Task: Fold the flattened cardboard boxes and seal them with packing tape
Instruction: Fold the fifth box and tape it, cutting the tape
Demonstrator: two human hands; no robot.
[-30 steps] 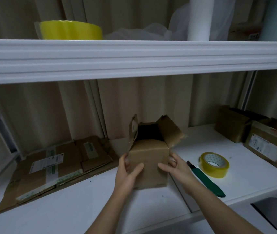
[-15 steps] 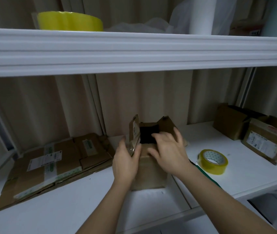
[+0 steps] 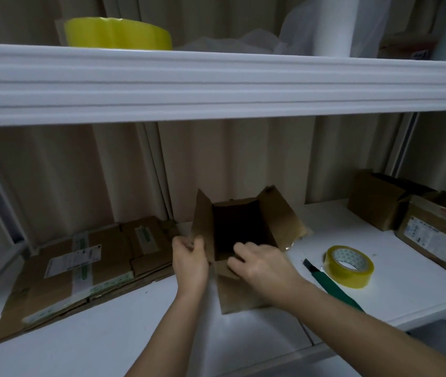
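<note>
A green-handled utility knife [image 3: 333, 287] lies near the front edge of the lower shelf [image 3: 406, 300], toward its right end. On the upper shelf [image 3: 216, 85] a white roll [image 3: 331, 25] stands upright to the right, with crumpled clear plastic [image 3: 232, 43] beside it. Beige curtains [image 3: 243, 164] hang behind both shelves.

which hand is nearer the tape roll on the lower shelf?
Right. The right hand is at the box's near flap, just left of the tape roll; the left hand grips the box's far-side flap.
</note>
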